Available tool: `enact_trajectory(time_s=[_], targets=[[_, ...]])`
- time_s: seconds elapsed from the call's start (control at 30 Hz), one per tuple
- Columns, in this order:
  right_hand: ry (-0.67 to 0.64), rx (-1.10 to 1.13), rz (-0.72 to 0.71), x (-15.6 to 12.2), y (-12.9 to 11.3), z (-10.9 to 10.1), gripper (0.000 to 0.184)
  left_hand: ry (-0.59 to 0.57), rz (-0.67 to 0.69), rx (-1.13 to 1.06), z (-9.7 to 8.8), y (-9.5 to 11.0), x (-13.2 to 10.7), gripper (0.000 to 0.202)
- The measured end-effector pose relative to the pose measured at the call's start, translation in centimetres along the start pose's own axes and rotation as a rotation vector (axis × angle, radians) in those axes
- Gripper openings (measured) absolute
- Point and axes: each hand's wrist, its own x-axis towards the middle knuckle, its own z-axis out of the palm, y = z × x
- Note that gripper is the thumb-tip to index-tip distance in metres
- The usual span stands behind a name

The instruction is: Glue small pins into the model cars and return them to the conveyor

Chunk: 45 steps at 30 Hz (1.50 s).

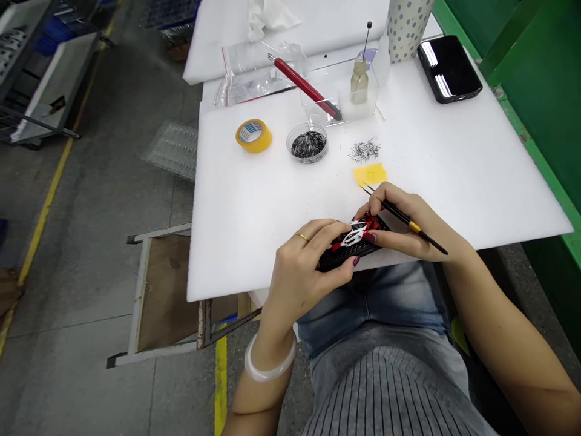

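Observation:
Near the front edge of the white table, my left hand (305, 266) grips the near-left end of what looks like a small red, white and black model car (356, 233) on a black base (333, 259). My right hand (408, 221) is closed too, its thumb and fingertips pinching the car's right end. Tucked in that same hand are black tweezers (399, 214) with a yellow band, tips pointing away from me. Just beyond the tips lies a yellow tape piece (370, 175), with loose short black strands (365, 150) behind it. My fingers hide parts of the car.
A clear round dish (307, 158) of black strands stands beside a yellow tape roll (261, 144). Farther back are a red pen-like tool (304, 85), a small bottle (359, 85) in a clear box, plastic bags (258, 82), a dotted cup (407, 27) and a black phone-like device (449, 68).

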Motion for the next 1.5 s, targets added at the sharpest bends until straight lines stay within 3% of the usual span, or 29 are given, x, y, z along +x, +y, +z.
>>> enact_trajectory(time_s=[0.47, 1.5], targets=[[0.006, -0.002, 0.016, 0.07, 0.08, 0.02, 0.031, -0.010, -0.033, -0.016, -0.06, 0.08, 0.05, 0.028], [0.008, -0.011, 0.031, -0.01, -0.08, 0.06, 0.025, 0.022, 0.030, 0.018, 0.23, -0.13, -0.09, 0.027]])
